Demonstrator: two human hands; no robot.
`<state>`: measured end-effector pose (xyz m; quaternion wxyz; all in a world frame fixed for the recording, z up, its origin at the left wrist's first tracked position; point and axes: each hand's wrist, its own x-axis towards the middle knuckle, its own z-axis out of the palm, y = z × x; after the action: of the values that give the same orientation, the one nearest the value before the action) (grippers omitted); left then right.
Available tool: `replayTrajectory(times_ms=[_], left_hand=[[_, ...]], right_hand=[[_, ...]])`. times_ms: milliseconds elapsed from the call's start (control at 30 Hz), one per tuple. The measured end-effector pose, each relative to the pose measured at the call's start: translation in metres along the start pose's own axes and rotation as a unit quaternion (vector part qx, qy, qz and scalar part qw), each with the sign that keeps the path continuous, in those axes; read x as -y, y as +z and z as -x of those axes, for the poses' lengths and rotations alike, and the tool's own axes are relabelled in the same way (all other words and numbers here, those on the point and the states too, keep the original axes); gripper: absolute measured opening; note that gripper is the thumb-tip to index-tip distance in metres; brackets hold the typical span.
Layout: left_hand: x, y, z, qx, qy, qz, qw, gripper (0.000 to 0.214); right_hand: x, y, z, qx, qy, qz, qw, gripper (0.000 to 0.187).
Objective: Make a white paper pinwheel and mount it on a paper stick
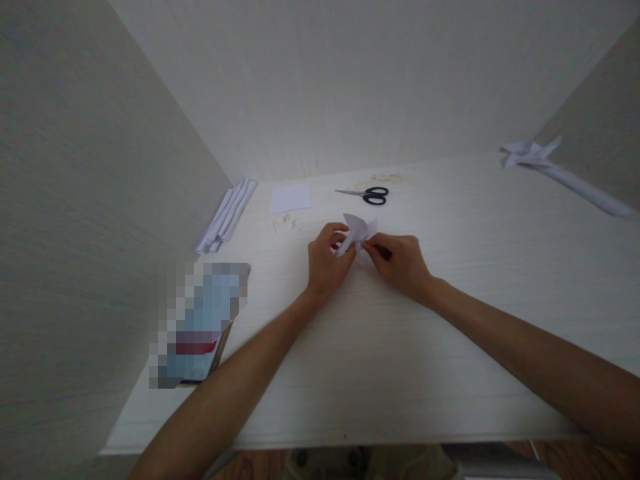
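Near the middle of the white table, a small white paper pinwheel (356, 227) with curled blades is held up between my two hands. My left hand (327, 257) grips it from the left, thumb in front and fingers curved behind. The fingertips of my right hand (397, 257) pinch the pinwheel close to its centre; anything tiny between them is hidden. Just beyond lies a pair of scissors (367, 194) with black handles, blades pointing left. A white square of paper (291, 198) rests flat to the left of the scissors.
Several rolled paper sticks (227, 215) lie against the left wall. A phone-like device (210, 327), partly blurred out, is at the left. Small pale bits (285, 223) are scattered below the square, more (386, 178) behind the scissors. A paper pinwheel on a stick (565, 175) lies far right.
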<state>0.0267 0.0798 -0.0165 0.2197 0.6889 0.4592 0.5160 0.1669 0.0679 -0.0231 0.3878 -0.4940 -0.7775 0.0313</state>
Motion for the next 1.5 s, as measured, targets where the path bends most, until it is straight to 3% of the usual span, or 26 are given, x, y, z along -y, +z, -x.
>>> replayTrajectory(times_ms=[267, 500, 867, 1167, 1300, 1500], left_hand=[[-0.0009, -0.0003, 0.0004, 0.004, -0.042, 0.019, 0.999, 0.022], [-0.0013, -0.0014, 0.0002, -0.014, -0.008, -0.008, 1.0, 0.023], [-0.0024, -0.0014, 0.0006, -0.038, -0.01, -0.032, 0.999, 0.022], [-0.0024, -0.0014, 0.0, -0.031, -0.009, -0.035, 0.999, 0.023], [-0.0025, -0.0011, 0.0007, -0.02, -0.004, -0.04, 0.999, 0.023], [-0.0013, -0.0008, 0.0009, -0.022, 0.008, -0.046, 0.999, 0.023]], right_hand=[[0.0014, 0.0003, 0.0001, 0.007, -0.004, 0.007, 1.0, 0.021], [0.001, -0.0002, -0.0004, 0.004, 0.009, -0.02, 1.0, 0.022], [0.0018, -0.0008, -0.0005, 0.091, -0.013, -0.053, 0.994, 0.015], [0.0017, -0.0037, -0.0014, 0.049, -0.005, -0.026, 0.998, 0.029], [0.0026, -0.0042, -0.0032, 0.03, 0.044, -0.038, 0.998, 0.034], [0.0028, -0.0038, -0.0019, 0.016, 0.044, -0.033, 0.998, 0.027]])
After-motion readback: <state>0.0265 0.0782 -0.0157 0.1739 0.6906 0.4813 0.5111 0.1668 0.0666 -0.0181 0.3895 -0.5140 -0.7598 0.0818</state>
